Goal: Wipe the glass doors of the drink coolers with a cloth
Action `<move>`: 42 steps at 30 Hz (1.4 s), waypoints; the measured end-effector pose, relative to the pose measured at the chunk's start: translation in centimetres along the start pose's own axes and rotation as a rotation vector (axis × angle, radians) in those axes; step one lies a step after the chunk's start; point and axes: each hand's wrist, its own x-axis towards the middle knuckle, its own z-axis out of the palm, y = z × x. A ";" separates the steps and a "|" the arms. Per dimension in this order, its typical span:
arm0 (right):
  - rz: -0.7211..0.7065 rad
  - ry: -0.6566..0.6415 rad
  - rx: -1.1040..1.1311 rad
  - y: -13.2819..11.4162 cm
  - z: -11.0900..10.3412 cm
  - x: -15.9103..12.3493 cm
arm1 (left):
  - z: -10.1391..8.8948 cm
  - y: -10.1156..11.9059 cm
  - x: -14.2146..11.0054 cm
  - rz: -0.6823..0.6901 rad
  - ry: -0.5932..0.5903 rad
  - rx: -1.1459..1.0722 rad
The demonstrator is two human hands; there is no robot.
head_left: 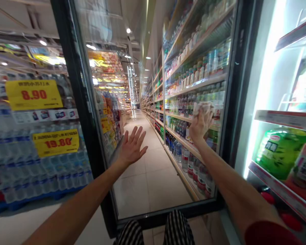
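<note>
A glass door [165, 190] in a black frame stands swung out in front of me. My left hand [133, 145] is spread flat against or very near the glass, left of its middle, with nothing in it. On the right half of the pane, my right hand [197, 128] presses a crumpled whitish cloth [206, 110] toward the glass, its fingers partly hidden by the cloth. Through the pane, or mirrored in it, an aisle and drink shelves show.
At the right, a lit cooler shelf [283, 195] holds a green drink pack [272, 153] and other bottles. Stacked water bottles [40, 170] stand at the left under yellow price signs [56, 143]. My knees in striped trousers [180, 229] are close to the door's lower frame [153, 219].
</note>
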 end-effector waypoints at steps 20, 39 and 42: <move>-0.293 -0.076 -0.079 1.4 -0.1 -1.1 | 0.2 -0.2 0.0 0.028 0.011 0.024; -0.130 -0.063 -0.093 3.2 -1.2 3.5 | -0.3 -0.3 0.0 0.048 0.021 0.028; 0.048 0.024 -0.068 2.4 -0.9 3.9 | -0.3 -0.2 0.0 0.050 -0.022 0.027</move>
